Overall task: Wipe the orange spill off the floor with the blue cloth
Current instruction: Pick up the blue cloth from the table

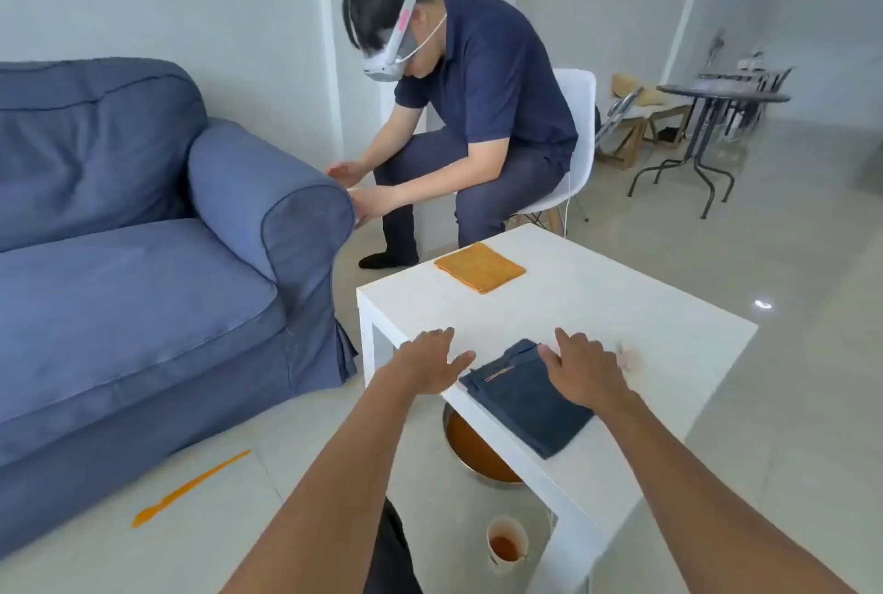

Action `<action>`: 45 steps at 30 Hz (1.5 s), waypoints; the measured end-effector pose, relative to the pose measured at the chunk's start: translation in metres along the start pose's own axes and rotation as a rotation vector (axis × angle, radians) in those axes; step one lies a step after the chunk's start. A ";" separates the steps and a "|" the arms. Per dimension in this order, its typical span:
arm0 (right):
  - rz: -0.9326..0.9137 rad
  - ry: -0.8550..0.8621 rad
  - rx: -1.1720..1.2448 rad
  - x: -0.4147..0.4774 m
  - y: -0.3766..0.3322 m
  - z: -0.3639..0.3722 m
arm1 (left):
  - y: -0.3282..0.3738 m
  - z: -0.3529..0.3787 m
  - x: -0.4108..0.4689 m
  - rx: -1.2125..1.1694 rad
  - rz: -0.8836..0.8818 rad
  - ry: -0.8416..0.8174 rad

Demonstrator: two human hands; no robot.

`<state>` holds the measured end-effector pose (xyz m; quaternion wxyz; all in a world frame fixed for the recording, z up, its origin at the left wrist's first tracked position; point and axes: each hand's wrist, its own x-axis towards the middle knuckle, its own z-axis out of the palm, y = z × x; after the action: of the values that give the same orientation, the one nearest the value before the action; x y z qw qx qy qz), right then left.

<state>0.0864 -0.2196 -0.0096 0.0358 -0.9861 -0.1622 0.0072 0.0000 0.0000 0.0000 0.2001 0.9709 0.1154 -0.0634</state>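
Observation:
A folded dark blue cloth [521,397] lies on the near corner of the white side table [621,306]. My right hand [585,371] hovers over the cloth's far right part, fingers spread, holding nothing. To the left of the cloth is my left hand [427,361], flat and open above the table's near left edge. A thin orange streak of spill [188,489] runs across the pale floor at lower left, in front of the sofa.
A blue sofa [143,259] fills the left. A person [458,115] sits on a white chair beyond the table. An orange cloth [479,267] lies on the table's far side. Under the table stand a bowl of orange liquid [470,450] and a cup [506,544].

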 end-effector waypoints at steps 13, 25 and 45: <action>0.066 0.010 0.239 -0.008 0.039 0.019 | 0.082 0.053 0.060 -0.223 0.060 0.033; -0.081 -0.121 0.438 0.022 -0.009 -0.029 | 0.027 -0.005 0.052 -0.467 -0.009 0.089; -0.786 -0.164 0.362 0.001 -0.312 -0.052 | -0.219 -0.100 -0.126 -0.410 -0.356 0.563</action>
<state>-0.0112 0.0721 0.0651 0.1949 -0.8234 -0.5235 0.0997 -0.1683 0.2104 0.0306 0.3361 0.8551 0.3426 0.1963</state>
